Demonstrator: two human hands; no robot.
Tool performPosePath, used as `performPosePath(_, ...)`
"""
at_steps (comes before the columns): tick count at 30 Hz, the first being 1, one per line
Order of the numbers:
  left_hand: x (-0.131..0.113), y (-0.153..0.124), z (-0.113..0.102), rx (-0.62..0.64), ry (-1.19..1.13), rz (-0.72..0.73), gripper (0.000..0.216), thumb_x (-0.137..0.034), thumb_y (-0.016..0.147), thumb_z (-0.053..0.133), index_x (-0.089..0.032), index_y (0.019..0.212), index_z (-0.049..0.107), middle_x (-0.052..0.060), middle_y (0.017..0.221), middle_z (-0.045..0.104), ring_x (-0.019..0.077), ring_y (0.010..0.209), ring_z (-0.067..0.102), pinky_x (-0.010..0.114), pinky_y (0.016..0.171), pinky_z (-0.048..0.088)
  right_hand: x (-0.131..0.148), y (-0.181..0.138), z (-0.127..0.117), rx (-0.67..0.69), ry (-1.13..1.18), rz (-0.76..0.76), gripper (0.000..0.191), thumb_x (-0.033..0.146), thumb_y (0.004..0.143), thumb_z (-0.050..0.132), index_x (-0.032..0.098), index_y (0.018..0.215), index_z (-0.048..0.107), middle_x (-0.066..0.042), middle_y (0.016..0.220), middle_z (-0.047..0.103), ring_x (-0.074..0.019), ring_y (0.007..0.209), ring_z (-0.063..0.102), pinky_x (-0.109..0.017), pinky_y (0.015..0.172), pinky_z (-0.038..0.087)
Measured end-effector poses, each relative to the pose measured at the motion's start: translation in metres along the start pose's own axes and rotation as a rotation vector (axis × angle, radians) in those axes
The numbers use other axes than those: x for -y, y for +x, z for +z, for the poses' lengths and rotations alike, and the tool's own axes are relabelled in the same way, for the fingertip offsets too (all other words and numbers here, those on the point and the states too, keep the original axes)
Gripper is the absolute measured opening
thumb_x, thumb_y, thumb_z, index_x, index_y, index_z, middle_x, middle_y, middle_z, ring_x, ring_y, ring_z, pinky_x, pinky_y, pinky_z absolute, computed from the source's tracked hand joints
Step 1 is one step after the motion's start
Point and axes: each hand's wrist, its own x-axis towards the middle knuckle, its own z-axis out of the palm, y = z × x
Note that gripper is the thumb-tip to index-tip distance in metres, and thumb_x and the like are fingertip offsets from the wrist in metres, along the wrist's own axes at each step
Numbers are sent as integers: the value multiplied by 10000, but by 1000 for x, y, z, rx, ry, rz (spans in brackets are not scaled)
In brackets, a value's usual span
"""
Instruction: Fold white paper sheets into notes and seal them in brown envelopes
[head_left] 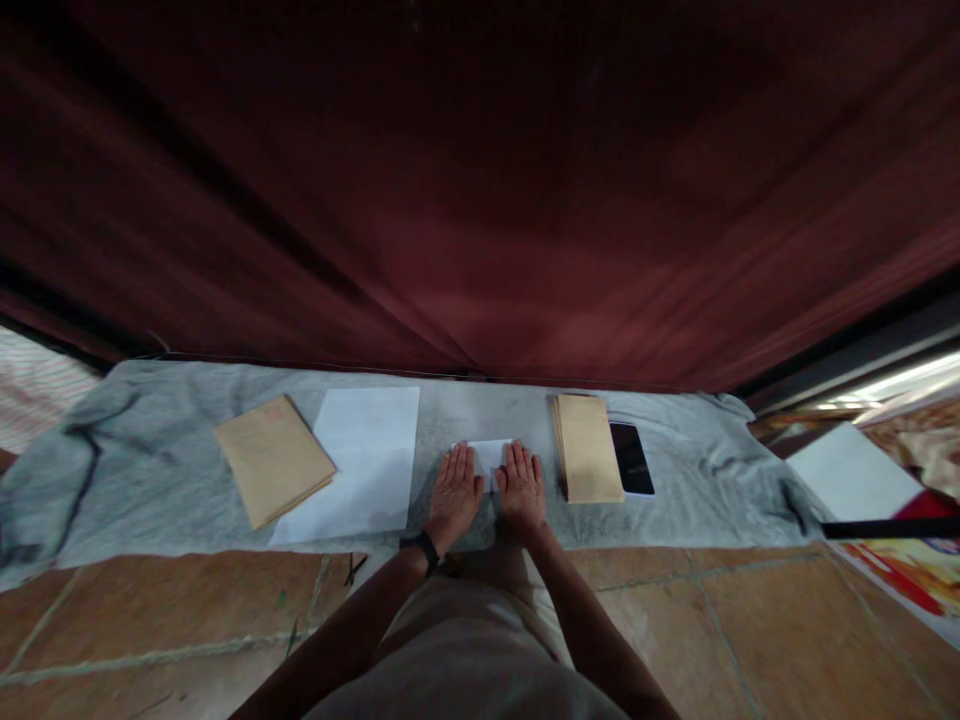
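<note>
From the head view, the left hand (453, 494) and right hand (520, 486) lie flat, fingers spread, pressing a small folded white paper (489, 455) at the grey cloth's (150, 470) middle, probably light, limp, best pinched by its far edge.

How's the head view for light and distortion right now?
Head view: dim and soft overall; the curtain is dark and smeared; wide-angle bending bows the grey cloth; a bright glare strip sits far right; the folded white paper under both hands stays readable.
</note>
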Motion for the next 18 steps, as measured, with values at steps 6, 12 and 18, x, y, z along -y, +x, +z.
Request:
performPosePath(6, -12, 9, -2, 54, -46, 149, 532, -249, 1037, 329, -123, 1545, 428, 133, 1644, 376, 252, 1563, 250, 479, 1273, 223, 0, 0, -1, -7, 3, -9, 533, 325, 1075, 347, 109, 1556, 422, -190, 1600, 420, -314, 1497, 368, -542, 1223, 228)
performPosePath(12, 6, -1, -6, 11, -38, 127, 580, -380, 1043, 393, -111, 1557, 403, 150, 1656, 347, 261, 1566, 242, 473, 1283, 186, -6, -2, -4, -7, 17, -30, 574, 382, 1080, 336, 109, 1584, 366, -192, 1592, 432, -322, 1481, 389, -549, 1221, 226)
performPosePath(18, 17, -10, -12, 10, -11, 111, 614, -440, 1048, 391, -103, 1562, 392, 157, 1651, 353, 275, 1562, 253, 477, 1278, 194, -17, 6, -9, 38, 27, -24, 543, 352, 1073, 343, 90, 1539, 440, -198, 1568, 468, -339, 1466, 399, -558, 1207, 234)
